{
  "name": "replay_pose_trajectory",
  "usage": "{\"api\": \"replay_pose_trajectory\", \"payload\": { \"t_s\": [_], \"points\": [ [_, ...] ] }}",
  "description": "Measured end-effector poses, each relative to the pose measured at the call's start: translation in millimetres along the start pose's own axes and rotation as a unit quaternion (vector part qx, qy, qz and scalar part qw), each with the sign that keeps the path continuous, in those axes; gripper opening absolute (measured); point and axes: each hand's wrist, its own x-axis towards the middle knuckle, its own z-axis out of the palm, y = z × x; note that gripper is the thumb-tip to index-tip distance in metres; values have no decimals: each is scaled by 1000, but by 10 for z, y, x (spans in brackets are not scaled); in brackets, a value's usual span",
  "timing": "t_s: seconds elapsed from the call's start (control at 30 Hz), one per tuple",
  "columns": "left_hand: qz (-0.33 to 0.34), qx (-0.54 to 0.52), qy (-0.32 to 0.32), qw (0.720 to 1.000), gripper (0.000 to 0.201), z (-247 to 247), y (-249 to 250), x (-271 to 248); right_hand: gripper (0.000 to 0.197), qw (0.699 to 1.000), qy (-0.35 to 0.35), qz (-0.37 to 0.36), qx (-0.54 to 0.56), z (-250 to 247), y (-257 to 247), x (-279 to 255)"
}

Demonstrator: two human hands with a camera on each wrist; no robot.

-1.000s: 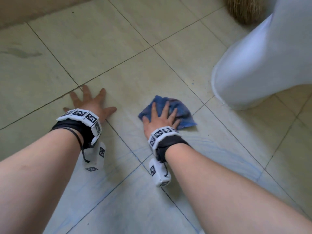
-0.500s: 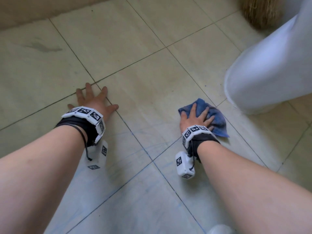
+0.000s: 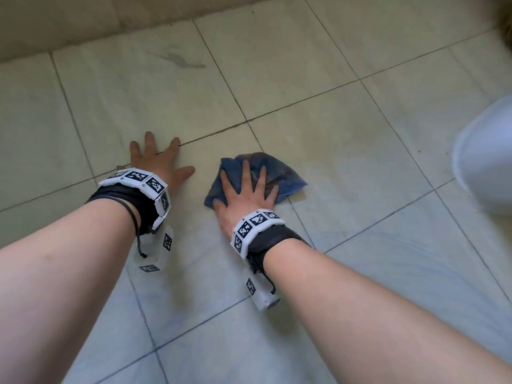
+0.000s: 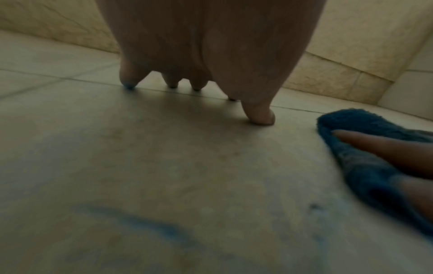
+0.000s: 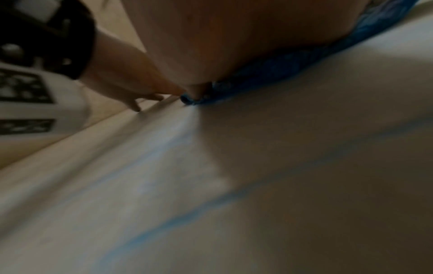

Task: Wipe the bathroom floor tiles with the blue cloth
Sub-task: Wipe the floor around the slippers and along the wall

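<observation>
The crumpled blue cloth (image 3: 279,173) lies on the pale floor tiles (image 3: 346,151), a little right of centre in the head view. My right hand (image 3: 246,189) presses flat on it, fingers straight and spread. In the left wrist view the cloth (image 4: 365,163) shows at the right edge with a straight finger across it. In the right wrist view the cloth (image 5: 281,74) bulges out from under my palm. My left hand (image 3: 158,162) rests flat on the bare tile, about a hand's width left of the cloth, fingers splayed. Its fingertips (image 4: 260,118) touch the floor.
A white toilet base (image 3: 484,156) stands at the right edge. A beige wall (image 3: 83,20) meets the floor at the top left. A dark smear (image 3: 180,60) marks a far tile. Faint blue streaks (image 5: 187,216) lie on the tiles near me.
My right hand has slid the cloth leftward from beside the toilet base to close by my left hand. The view has swung left. My left hand stays planted.
</observation>
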Motion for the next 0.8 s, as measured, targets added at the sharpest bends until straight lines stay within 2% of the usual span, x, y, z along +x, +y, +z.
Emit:
{"api": "replay_pose_trajectory", "payload": {
  "t_s": [0.07,0.13,0.17,0.27,0.3,0.37,0.43,0.5,0.57,0.63,0.7,0.8],
  "points": [
    [-8,-4,5,1000,76,-7,-171,-70,63,999,-19,-39,-14,66,-113,-34],
    [-13,-15,7,1000,76,-3,-290,-160,61,999,-16,-32,-20,29,102,-9],
    [-14,-20,8,1000,75,-8,-337,-203,60,1000,-5,1,-15,-37,295,20],
    [-10,-34,2,999,75,-6,-475,-277,61,987,29,159,12,-260,872,113],
    [-10,-38,1,999,75,-6,-523,-294,61,981,32,191,18,-293,932,140],
    [-8,-43,-3,999,75,1,-591,-316,62,977,46,208,28,-270,802,175],
    [-7,-40,-4,999,74,4,-627,-329,62,987,42,154,14,-149,443,176],
    [-10,-40,-3,999,73,7,-663,-346,62,999,8,44,-20,15,-47,98],
    [-15,-38,0,999,73,14,-722,-344,64,997,-22,-59,-48,168,-540,-71],
    [-25,-39,3,999,73,4,-808,-330,64,991,-38,-111,-62,277,-758,-171],
    [-39,-46,6,998,73,-26,-909,-328,63,992,-34,-100,-70,224,-586,-103],
    [-61,-48,2,997,74,-44,-1061,-337,59,999,-9,17,-46,-101,-35,192]
  ]
}}
